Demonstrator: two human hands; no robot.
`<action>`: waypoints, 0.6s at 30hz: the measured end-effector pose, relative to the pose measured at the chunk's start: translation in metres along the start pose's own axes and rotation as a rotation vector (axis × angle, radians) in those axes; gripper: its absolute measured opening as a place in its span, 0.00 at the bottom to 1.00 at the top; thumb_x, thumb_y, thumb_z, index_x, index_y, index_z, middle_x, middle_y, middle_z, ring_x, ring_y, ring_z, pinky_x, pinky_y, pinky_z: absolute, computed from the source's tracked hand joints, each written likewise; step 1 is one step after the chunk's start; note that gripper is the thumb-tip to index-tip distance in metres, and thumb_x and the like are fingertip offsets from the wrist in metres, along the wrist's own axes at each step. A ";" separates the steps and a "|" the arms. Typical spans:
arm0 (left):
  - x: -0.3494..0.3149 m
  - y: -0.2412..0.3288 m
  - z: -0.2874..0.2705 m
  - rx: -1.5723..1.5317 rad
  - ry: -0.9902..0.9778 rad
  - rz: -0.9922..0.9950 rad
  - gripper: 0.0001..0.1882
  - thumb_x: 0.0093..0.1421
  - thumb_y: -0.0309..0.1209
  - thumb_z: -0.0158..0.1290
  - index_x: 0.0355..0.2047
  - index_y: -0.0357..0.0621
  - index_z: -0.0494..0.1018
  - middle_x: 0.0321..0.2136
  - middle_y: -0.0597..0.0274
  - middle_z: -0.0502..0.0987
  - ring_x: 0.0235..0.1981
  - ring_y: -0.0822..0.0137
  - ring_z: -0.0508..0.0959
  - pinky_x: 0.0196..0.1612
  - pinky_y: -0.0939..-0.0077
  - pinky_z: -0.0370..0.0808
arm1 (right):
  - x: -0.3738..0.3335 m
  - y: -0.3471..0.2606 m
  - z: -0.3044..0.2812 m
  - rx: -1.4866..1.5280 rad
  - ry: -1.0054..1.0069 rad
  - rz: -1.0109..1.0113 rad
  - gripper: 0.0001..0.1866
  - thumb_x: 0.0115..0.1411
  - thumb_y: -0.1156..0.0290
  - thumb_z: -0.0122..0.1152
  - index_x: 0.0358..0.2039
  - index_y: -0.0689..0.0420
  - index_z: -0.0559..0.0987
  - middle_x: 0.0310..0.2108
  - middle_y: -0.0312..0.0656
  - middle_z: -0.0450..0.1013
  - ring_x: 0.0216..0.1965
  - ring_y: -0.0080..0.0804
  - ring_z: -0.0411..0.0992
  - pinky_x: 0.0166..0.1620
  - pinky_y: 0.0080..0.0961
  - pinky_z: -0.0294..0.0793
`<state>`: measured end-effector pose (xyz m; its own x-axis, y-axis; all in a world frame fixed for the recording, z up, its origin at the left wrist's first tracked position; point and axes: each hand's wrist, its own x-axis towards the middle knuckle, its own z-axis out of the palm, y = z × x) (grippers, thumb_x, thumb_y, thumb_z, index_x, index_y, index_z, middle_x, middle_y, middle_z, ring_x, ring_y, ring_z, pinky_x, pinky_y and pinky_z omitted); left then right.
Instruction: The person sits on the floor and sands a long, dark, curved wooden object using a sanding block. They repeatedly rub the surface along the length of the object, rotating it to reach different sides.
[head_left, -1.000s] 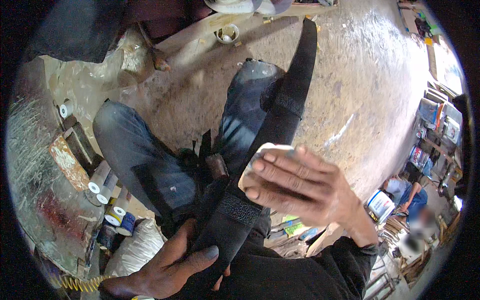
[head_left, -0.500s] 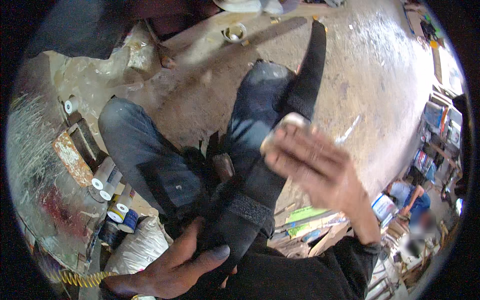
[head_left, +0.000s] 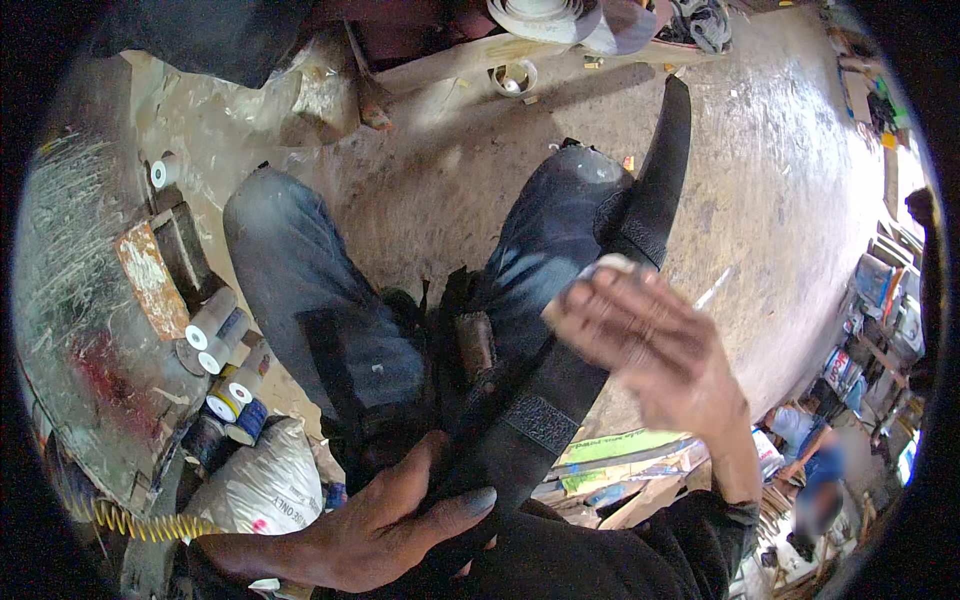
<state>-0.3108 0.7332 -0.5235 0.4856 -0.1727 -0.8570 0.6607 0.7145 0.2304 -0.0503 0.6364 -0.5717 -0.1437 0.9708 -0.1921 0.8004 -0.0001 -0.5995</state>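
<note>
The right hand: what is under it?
A pale-edged pad shows at the fingertips of the right hand, over the long black strap. The fingers and palm cover the rest.

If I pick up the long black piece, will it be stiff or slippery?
Probably stiff: the black piece juts past the right knee in an even curve. It may be less slippery at the nearer bumpy band, which looks rougher than the rest.

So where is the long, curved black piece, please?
In the head view, the long black piece slants up from the left hand, bottom centre, beneath the right hand and past the right knee.
</note>
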 end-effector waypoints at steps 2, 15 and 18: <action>0.003 -0.001 0.002 0.092 0.036 0.206 0.27 0.71 0.34 0.49 0.65 0.39 0.57 0.46 0.58 0.73 0.43 0.66 0.73 0.48 0.71 0.71 | -0.002 0.003 0.002 -0.076 -0.065 -0.027 0.23 0.57 0.64 0.56 0.53 0.50 0.83 0.54 0.36 0.79 0.61 0.32 0.73 0.69 0.37 0.64; 0.001 -0.006 -0.008 0.025 -0.116 0.081 0.35 0.71 0.46 0.49 0.65 0.28 0.55 0.55 0.43 0.72 0.57 0.57 0.72 0.65 0.63 0.63 | -0.005 0.001 -0.005 0.018 -0.027 -0.187 0.22 0.54 0.73 0.58 0.51 0.50 0.84 0.55 0.40 0.78 0.59 0.39 0.74 0.65 0.43 0.70; 0.000 -0.003 -0.007 -0.173 -0.182 -0.015 0.33 0.72 0.43 0.50 0.64 0.29 0.56 0.52 0.47 0.74 0.53 0.62 0.74 0.62 0.65 0.67 | -0.019 0.005 0.001 -0.034 0.017 -0.033 0.23 0.52 0.73 0.61 0.50 0.49 0.84 0.55 0.40 0.77 0.60 0.37 0.74 0.65 0.40 0.70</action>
<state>-0.3170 0.7363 -0.5275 0.5820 -0.2927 -0.7587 0.5685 0.8136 0.1222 -0.0442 0.6172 -0.5719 -0.1609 0.9740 -0.1593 0.8145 0.0399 -0.5788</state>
